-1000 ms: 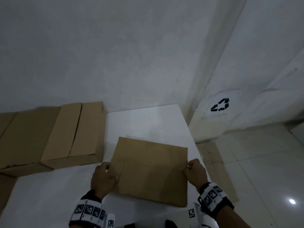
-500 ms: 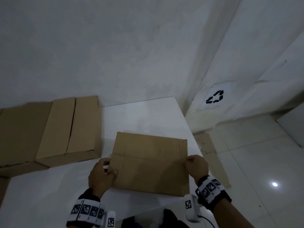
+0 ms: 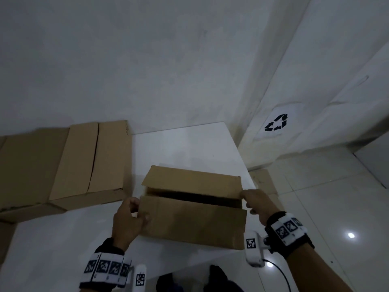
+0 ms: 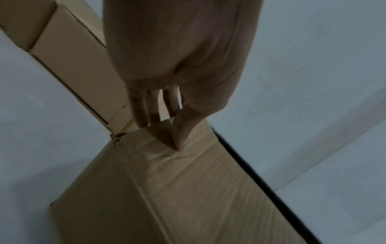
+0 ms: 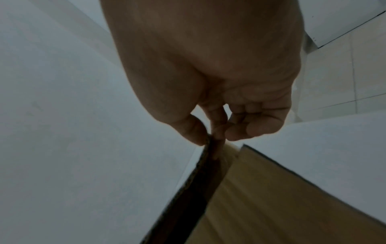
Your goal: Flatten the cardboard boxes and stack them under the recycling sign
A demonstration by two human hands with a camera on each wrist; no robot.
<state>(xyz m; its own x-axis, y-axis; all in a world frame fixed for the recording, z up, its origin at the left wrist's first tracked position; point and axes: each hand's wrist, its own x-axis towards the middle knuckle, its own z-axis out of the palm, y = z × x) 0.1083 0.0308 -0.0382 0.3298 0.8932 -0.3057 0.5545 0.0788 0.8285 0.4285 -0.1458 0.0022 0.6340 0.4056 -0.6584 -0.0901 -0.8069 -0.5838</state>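
Observation:
A small brown cardboard box [image 3: 193, 220] stands on the white table [image 3: 185, 148] in front of me, its two top flaps parted by a dark slit. My left hand [image 3: 134, 211] grips the left end of the near flap [image 4: 188, 189], thumb on top and fingers round the edge. My right hand [image 3: 250, 199] pinches the right end of the far flap [image 5: 200, 171] between thumb and forefinger. The black recycling sign [image 3: 276, 123] is on the wall to the right, above flattened cardboard [image 3: 264, 182] on the floor.
A larger closed cardboard box [image 3: 88, 161] lies on the table's left side, with more cardboard [image 3: 25, 161] beyond it. The table's right edge drops to a glossy tiled floor [image 3: 328, 199]. A white wall rises behind the table.
The top flaps lay flat and closed a second ago. Now a dark gap has opened between them as my hands pull the far flap up and apart.

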